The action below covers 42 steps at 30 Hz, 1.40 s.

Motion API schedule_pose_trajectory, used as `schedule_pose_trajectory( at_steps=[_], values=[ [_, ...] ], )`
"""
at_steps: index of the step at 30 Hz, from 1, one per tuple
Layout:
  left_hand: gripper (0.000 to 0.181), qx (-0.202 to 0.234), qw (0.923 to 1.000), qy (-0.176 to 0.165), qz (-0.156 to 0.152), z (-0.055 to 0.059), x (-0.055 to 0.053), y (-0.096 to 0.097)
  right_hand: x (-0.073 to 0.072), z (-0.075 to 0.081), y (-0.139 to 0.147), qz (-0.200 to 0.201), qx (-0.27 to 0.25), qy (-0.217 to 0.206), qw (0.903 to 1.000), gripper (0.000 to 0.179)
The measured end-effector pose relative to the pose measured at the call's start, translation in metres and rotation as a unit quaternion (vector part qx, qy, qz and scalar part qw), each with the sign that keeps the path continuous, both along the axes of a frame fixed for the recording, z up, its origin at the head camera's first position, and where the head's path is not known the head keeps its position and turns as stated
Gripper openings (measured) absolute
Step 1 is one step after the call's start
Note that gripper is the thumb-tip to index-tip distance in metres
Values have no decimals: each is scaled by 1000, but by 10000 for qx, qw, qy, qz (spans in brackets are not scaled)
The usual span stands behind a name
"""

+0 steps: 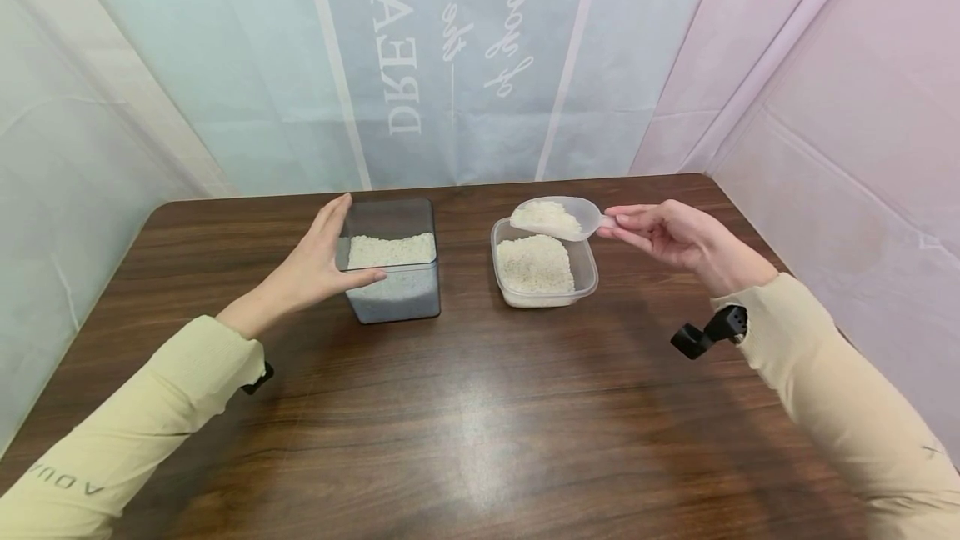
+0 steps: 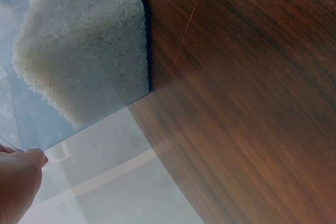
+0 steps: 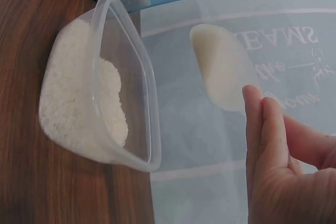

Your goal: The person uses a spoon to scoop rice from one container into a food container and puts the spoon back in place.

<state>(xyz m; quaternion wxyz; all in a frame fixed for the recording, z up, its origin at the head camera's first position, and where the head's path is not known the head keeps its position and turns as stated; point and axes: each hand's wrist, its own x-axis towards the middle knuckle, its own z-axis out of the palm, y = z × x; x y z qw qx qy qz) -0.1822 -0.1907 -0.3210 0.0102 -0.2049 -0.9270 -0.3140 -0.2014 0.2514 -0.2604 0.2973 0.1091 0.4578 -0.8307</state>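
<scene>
My left hand (image 1: 311, 261) holds a dark see-through plastic bin (image 1: 427, 302) by its left side, thumb along the front rim and fingers at the back corner. White rice (image 1: 390, 252) partly fills that bin; the left wrist view shows its grains through the wall. Between thumb and fingers my right hand (image 1: 678, 232) pinches the handle of a translucent scoop (image 3: 231, 72), which carries a heap of rice (image 1: 546, 216). The scoop is held above the back rim of a clear food container (image 1: 589, 273), where more rice (image 1: 536, 265) is piled.
Both containers stand on a dark wood-grain table (image 1: 465, 407), a gap between them. Behind the table's back edge hangs a pale printed curtain (image 1: 480, 140); light cloth (image 1: 847, 148) hangs along the sides. A black strap device (image 1: 708, 332) hangs at the right wrist.
</scene>
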Motion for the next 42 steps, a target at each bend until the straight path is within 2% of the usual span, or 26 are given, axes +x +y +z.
schedule_pose_trajectory(
  at_steps=[26, 33, 38, 42],
  values=[
    [108, 52, 9999, -88, -22, 4, -3, -1, 10, -13, 37, 261, 118, -56, 9996, 30],
    [108, 43, 10000, -78, -18, 3, -3, -1, 12, -19, 43, 475, 261, 190, 9983, 31],
    [108, 33, 10000, -88, -7, 3, -2, -1, 14, -22, 47, 523, 155, 135, 9984, 31],
    [108, 38, 10000, -57, -14, 3, -3, 0, 16, -22, 50, 551, 282, 209, 9979, 31]
  ],
)
